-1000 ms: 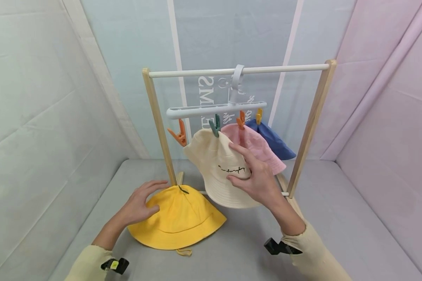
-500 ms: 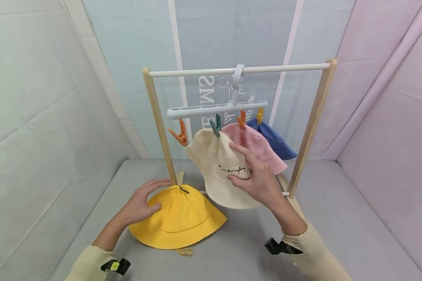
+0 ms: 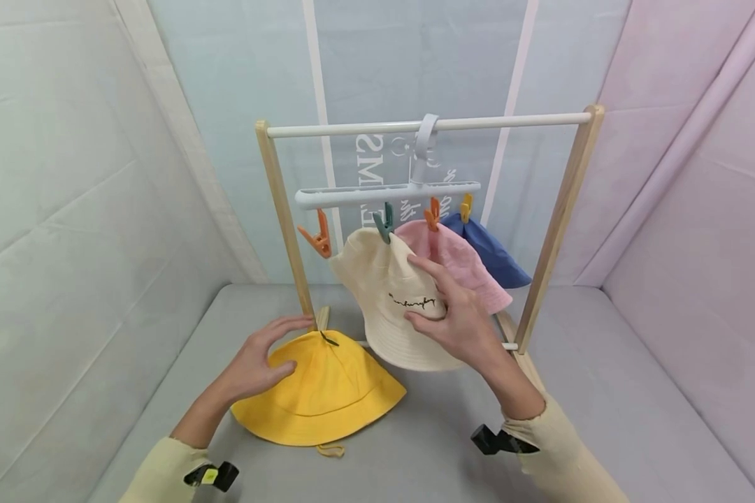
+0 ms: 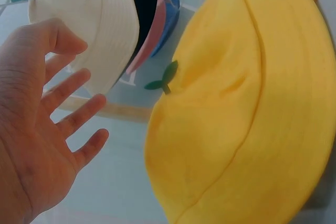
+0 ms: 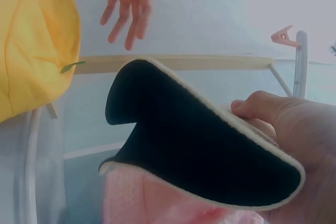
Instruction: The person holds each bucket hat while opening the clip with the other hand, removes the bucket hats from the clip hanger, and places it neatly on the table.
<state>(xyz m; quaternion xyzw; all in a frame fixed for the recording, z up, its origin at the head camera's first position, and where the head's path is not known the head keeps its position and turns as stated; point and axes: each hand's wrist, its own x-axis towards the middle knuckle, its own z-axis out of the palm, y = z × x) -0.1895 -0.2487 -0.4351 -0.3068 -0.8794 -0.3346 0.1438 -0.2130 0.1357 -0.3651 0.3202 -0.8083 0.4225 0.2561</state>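
Observation:
A cream bucket hat (image 3: 384, 307) with dark script and a black lining (image 5: 184, 145) hangs from a green clothespin (image 3: 385, 222). My right hand (image 3: 462, 325) grips the side of its crown with thumb and index finger; the other fingers are mostly hidden. Below on the left, a yellow bucket hat (image 3: 327, 391) with a green leaf tab lies on the grey surface. Beside its crown, my left hand (image 3: 258, 360) has its fingers spread and holds nothing. The left wrist view shows a gap between those fingers (image 4: 81, 119) and the yellow hat.
A wood-and-white rack (image 3: 340, 130) carries a pale hanger (image 3: 352, 197). Farther along it, a pink hat (image 3: 468, 269) and a blue hat (image 3: 497, 255) hang from an orange and a yellow clothespin. Another orange clothespin (image 3: 318, 236) hangs at the left end with nothing in it.
My left hand has shifted slightly right and up along the yellow hat's crown. The right hand stays on the cream hat, and the hanger's left end has swung a little.

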